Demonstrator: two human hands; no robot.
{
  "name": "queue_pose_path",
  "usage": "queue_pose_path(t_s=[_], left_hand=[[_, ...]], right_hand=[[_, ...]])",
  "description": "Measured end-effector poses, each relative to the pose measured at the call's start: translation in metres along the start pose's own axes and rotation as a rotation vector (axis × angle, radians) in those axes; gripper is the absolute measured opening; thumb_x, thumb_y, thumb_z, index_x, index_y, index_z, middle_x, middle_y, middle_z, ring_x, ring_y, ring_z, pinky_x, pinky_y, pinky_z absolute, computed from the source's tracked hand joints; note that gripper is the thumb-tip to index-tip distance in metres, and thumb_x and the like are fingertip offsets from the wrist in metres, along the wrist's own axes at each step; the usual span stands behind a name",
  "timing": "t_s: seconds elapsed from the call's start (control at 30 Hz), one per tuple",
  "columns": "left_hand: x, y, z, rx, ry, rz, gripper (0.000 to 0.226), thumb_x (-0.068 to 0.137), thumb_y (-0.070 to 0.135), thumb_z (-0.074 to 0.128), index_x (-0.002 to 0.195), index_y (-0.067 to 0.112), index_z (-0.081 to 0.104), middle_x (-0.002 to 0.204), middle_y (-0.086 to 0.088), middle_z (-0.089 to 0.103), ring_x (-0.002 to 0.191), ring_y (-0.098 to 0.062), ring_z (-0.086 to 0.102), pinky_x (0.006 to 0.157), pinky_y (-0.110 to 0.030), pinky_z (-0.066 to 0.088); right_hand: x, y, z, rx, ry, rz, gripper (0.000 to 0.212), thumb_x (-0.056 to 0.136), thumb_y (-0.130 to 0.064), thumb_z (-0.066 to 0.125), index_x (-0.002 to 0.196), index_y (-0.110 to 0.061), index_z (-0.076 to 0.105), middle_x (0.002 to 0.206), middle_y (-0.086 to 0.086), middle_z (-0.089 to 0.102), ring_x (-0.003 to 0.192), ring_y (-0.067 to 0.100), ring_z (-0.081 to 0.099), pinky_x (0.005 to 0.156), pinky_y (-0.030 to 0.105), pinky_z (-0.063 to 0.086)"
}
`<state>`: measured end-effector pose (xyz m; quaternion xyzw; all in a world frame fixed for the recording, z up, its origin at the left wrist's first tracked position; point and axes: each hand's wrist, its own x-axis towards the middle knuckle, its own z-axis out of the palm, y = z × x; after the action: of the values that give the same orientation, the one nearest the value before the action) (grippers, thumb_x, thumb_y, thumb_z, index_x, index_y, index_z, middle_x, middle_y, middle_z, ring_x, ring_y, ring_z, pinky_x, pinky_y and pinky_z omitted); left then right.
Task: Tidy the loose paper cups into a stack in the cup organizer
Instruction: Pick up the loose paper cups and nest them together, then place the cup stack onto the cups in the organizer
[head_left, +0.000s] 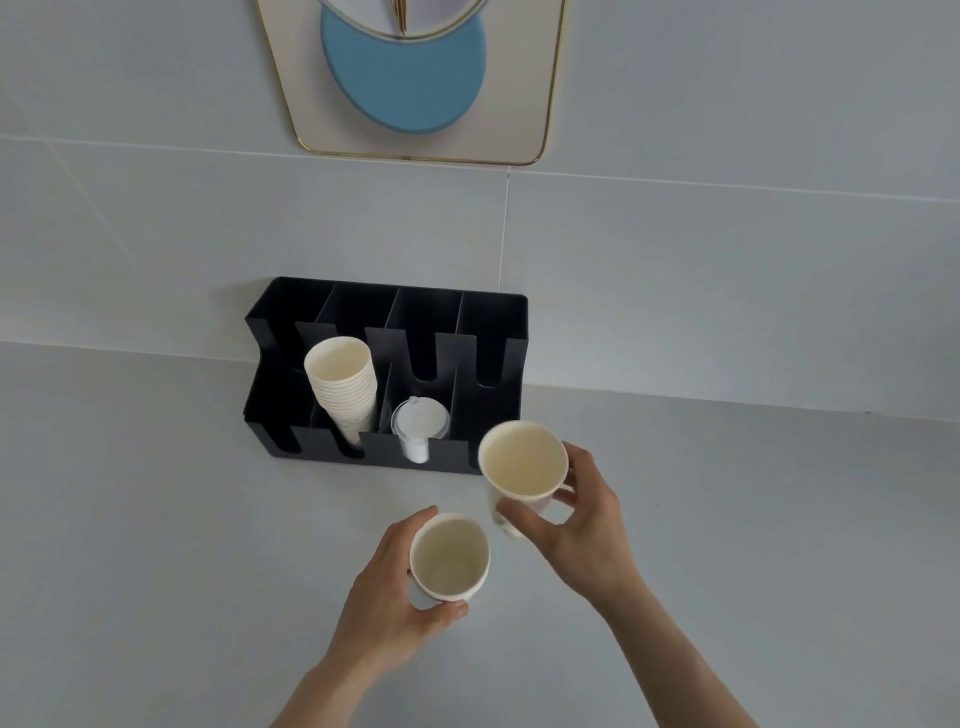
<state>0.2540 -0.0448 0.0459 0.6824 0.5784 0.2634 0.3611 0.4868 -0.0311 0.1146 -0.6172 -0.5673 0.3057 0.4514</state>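
A black cup organizer (493, 317) with several compartments stands against the wall. A stack of cream paper cups (343, 384) leans in its second front slot from the left. My left hand (384, 597) grips one paper cup (449, 558) upright over the counter. My right hand (576, 525) holds a second paper cup (522, 457), lifted and tilted, just in front of the organizer's right front corner. The two held cups are close together but apart.
A stack of clear plastic lids (420, 423) sits in the organizer's third front slot. The grey counter (156, 545) meets a grey tiled wall behind. A framed picture with a blue disc (410, 78) hangs above.
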Motion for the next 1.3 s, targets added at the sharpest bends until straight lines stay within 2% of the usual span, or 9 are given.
queue_pose_path(t_s=[0.17, 0.3, 0.53, 0.67, 0.77, 0.87, 0.97, 1.07, 1.3], left_hand=[[0.0, 0.002, -0.001, 0.014, 0.009, 0.012, 0.101, 0.056, 0.056, 0.089, 0.14, 0.053, 0.031, 0.135, 0.033, 0.045, 0.116, 0.005, 0.054, 0.094, -0.032, 0.055], [0.001, 0.005, -0.002, 0.021, 0.004, 0.008, 0.096, 0.056, 0.056, 0.089, 0.133, 0.058, 0.032, 0.132, 0.033, 0.047, 0.113, 0.003, 0.057, 0.091, -0.028, 0.056], [-0.001, 0.01, -0.002, 0.018, 0.0, -0.029, 0.09, 0.055, 0.061, 0.086, 0.129, 0.051, 0.035, 0.127, 0.033, 0.048, 0.112, -0.001, 0.058, 0.083, -0.015, 0.052], [-0.003, 0.009, -0.008, -0.022, -0.065, -0.052, 0.112, 0.053, 0.061, 0.086, 0.146, 0.046, 0.027, 0.141, 0.032, 0.04, 0.124, -0.002, 0.052, 0.097, -0.025, 0.052], [-0.008, 0.006, -0.016, -0.11, -0.159, -0.098, 0.117, 0.058, 0.053, 0.089, 0.151, 0.048, 0.017, 0.147, 0.03, 0.034, 0.13, 0.0, 0.046, 0.106, -0.031, 0.046], [-0.006, 0.002, -0.028, -0.298, -0.117, -0.224, 0.097, 0.063, 0.059, 0.08, 0.147, 0.044, 0.035, 0.14, 0.019, 0.051, 0.125, -0.003, 0.054, 0.106, -0.039, 0.048], [-0.002, 0.006, -0.037, -0.386, -0.089, -0.352, 0.064, 0.071, 0.06, 0.071, 0.129, 0.04, 0.056, 0.122, 0.008, 0.067, 0.108, -0.01, 0.067, 0.096, -0.044, 0.057], [0.001, 0.012, -0.038, -0.404, -0.043, -0.394, 0.028, 0.09, 0.033, 0.071, 0.117, 0.031, 0.065, 0.111, -0.002, 0.073, 0.092, -0.013, 0.074, 0.084, -0.043, 0.063], [0.004, 0.017, -0.04, -0.497, 0.019, -0.431, 0.02, 0.088, 0.02, 0.076, 0.107, 0.021, 0.071, 0.101, -0.007, 0.076, 0.082, -0.023, 0.076, 0.078, -0.044, 0.064]], right_hand=[[-0.016, -0.042, 0.004, 0.135, -0.073, -0.108, 0.07, 0.071, -0.03, 0.091, 0.129, -0.027, 0.053, 0.122, -0.014, 0.065, 0.115, 0.013, 0.062, 0.091, 0.024, 0.054], [-0.02, -0.038, 0.012, 0.167, -0.152, -0.071, 0.072, 0.073, -0.032, 0.09, 0.133, -0.03, 0.049, 0.126, -0.012, 0.062, 0.117, 0.016, 0.062, 0.092, 0.033, 0.057], [-0.034, -0.004, 0.04, -0.053, -0.311, 0.01, 0.085, 0.068, -0.054, 0.085, 0.138, -0.038, 0.04, 0.132, -0.022, 0.055, 0.122, 0.005, 0.054, 0.1, 0.034, 0.051], [-0.039, 0.01, 0.045, -0.093, -0.404, 0.08, 0.104, 0.065, -0.054, 0.084, 0.151, -0.034, 0.029, 0.141, -0.023, 0.045, 0.131, 0.001, 0.044, 0.106, 0.033, 0.045], [-0.037, 0.014, 0.039, -0.047, -0.436, 0.157, 0.097, 0.071, -0.053, 0.084, 0.151, -0.031, 0.033, 0.142, -0.02, 0.046, 0.127, -0.001, 0.049, 0.101, 0.03, 0.051], [-0.032, 0.014, 0.035, 0.016, -0.356, 0.268, 0.061, 0.087, -0.041, 0.075, 0.141, -0.032, 0.05, 0.135, -0.013, 0.057, 0.112, 0.0, 0.062, 0.09, 0.028, 0.057], [-0.027, 0.012, 0.035, 0.108, -0.321, 0.397, 0.033, 0.094, -0.031, 0.068, 0.125, -0.038, 0.06, 0.119, -0.008, 0.067, 0.097, 0.007, 0.069, 0.084, 0.036, 0.061], [-0.023, 0.008, 0.034, 0.128, -0.341, 0.464, 0.025, 0.093, -0.025, 0.068, 0.114, -0.038, 0.068, 0.105, -0.006, 0.072, 0.088, 0.014, 0.071, 0.074, 0.035, 0.063], [-0.019, 0.002, 0.036, 0.139, -0.315, 0.509, 0.022, 0.091, -0.016, 0.069, 0.102, -0.033, 0.076, 0.094, -0.001, 0.075, 0.077, 0.024, 0.073, 0.069, 0.035, 0.064]])
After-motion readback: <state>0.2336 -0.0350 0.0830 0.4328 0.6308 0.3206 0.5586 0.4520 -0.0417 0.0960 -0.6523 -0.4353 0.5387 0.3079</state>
